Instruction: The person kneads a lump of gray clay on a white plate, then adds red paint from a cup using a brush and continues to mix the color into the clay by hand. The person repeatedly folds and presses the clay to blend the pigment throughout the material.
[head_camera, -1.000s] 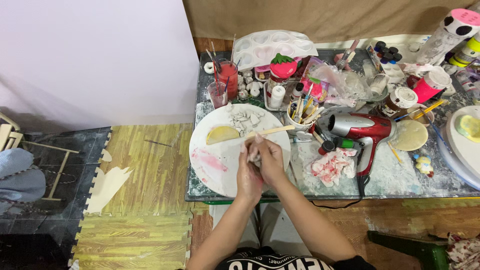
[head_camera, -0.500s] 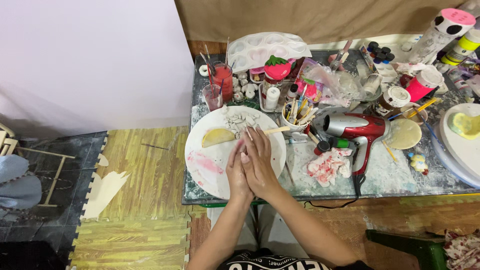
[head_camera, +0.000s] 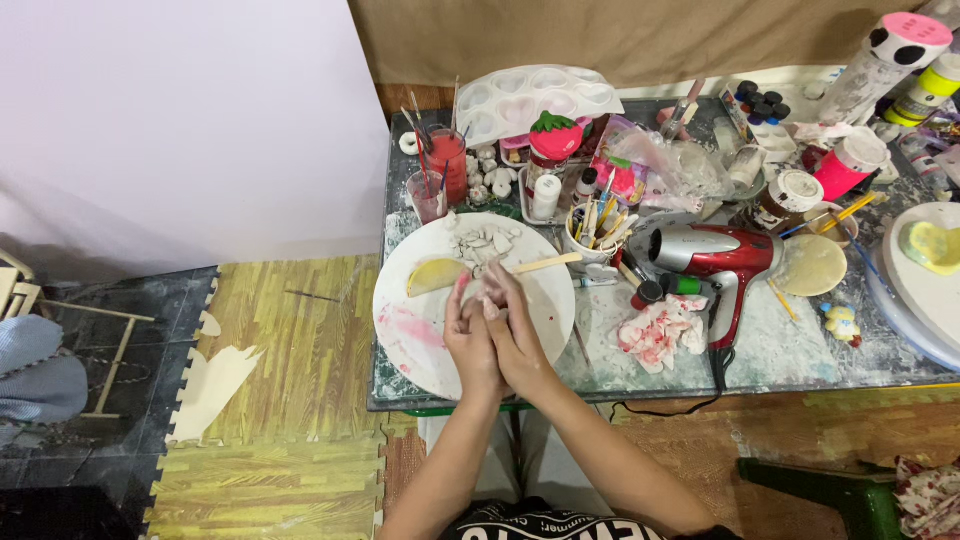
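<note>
head view | left hand (head_camera: 468, 335) and right hand (head_camera: 515, 335) are pressed together around a pale clay lump (head_camera: 487, 291) over the white round board (head_camera: 425, 345); lump is only partly shaped | broken clay bits (head_camera: 482, 243) are left unused; red hair dryer (head_camera: 725, 255) is lying nearby on the tabletop (head_camera: 800, 345)

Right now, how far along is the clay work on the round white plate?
Done: broken pale clay pieces and a yellow wedge lie on the round white plate. In hand: the left hand and right hand press a small pale lump between the palms. Left: the lump shows no finished shape.
</note>
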